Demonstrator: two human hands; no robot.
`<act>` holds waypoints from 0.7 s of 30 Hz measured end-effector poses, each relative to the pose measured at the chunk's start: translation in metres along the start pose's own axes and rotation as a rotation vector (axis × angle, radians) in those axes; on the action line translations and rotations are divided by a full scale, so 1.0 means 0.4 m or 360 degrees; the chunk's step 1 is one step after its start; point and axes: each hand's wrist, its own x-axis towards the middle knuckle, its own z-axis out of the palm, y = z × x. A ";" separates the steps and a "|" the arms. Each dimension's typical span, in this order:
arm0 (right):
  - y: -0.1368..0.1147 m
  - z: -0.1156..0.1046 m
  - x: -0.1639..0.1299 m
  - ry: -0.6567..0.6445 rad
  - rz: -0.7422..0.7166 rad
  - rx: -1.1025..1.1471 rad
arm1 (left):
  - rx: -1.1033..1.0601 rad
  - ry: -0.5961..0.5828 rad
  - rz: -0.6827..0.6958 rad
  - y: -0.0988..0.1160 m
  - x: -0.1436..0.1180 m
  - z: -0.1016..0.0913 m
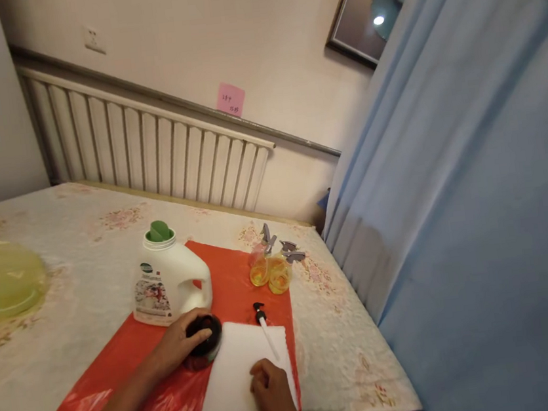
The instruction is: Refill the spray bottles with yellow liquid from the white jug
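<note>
My left hand [192, 333] is wrapped round a dark, round bottle [210, 338] that stands on the red plastic sheet [234, 263]. Its far side and contents cannot be made out. Just behind that hand is a large white detergent jug [170, 276] with a green spout in its uncapped neck. My right hand [274, 390] is curled closed over a folded white paper towel [233, 368], with nothing showing between its fingers. Beyond its knuckles lies a black pump head [260, 314] with a white dip tube, the tube reaching across the towel.
Two small spray bottles [278, 276] with yellow liquid and grey triggers lie on the sheet's far right corner. A clear yellowish basin [3, 282] is at the left on the flowered tablecloth [341, 356]. A blue curtain [477, 209] hangs along the right; a radiator [148, 140] lines the wall.
</note>
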 end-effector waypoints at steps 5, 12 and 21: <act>0.002 -0.007 0.000 -0.0035 -0.0028 0.0018 | -0.0046 0.0196 -0.0080 -0.002 -0.014 0.030; -0.006 -0.013 -0.001 -0.0033 -0.0009 0.0104 | -0.0052 0.0236 -0.0139 0.023 -0.022 0.039; 0.005 -0.010 -0.002 -0.0031 0.0016 0.0141 | -0.0005 0.0269 -0.0153 0.017 -0.021 0.042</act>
